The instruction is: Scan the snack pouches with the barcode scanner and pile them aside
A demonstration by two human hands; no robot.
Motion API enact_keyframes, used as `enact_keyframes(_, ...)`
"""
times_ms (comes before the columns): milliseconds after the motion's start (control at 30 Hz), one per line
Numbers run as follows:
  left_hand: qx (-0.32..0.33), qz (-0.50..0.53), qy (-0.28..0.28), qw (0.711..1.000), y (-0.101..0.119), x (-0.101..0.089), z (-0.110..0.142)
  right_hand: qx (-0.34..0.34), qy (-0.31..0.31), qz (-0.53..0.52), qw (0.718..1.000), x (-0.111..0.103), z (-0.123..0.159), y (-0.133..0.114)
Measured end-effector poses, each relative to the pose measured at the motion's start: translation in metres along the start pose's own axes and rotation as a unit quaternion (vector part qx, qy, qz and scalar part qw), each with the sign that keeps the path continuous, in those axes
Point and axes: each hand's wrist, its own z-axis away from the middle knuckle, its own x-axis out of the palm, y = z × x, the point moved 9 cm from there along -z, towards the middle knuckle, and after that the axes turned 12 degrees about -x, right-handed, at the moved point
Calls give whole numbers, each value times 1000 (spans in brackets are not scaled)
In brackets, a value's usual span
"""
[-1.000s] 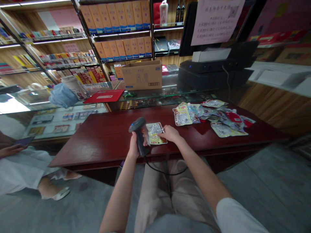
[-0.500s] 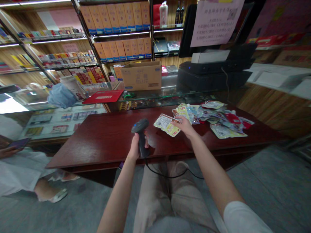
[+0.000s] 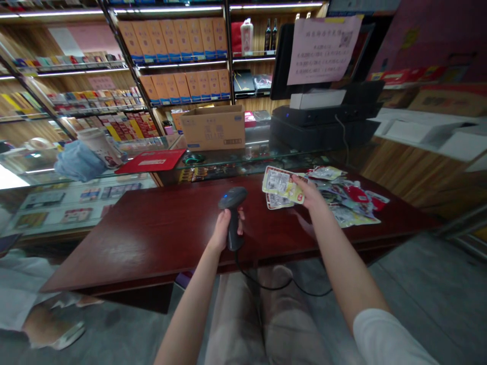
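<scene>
While our left hand wraps scanner, fingers curled, right hand pinches packet between nearly closed fingers over table, near pile.

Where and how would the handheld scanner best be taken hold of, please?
Probably round the scanner's slim handle, from the near left, as the left hand does: the wider head sits on top, and the cable leaves the handle's bottom end.
</scene>
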Motion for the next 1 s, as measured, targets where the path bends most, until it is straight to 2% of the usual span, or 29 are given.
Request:
enact_keyframes(133,-4,4,-9,1000,-8,5,-5,57,-68,-2,996,6,-2,9)
enact_keyframes(233,-9,5,-22,1000,-13,6,-2,29,-92,-9,995,7,2,13)
enact_keyframes(367,-17,18,-43,999,-16,7,3,-27,-73,-20,997,4,5,14)
enact_keyframes(633,-53,-23,-93,994,-24,19,6,-73,-43,14,996,7,9,13)
enact_keyframes(1000,-85,-70,-106,988,-28,29,1,-77,-54,30,995,13,12,13)
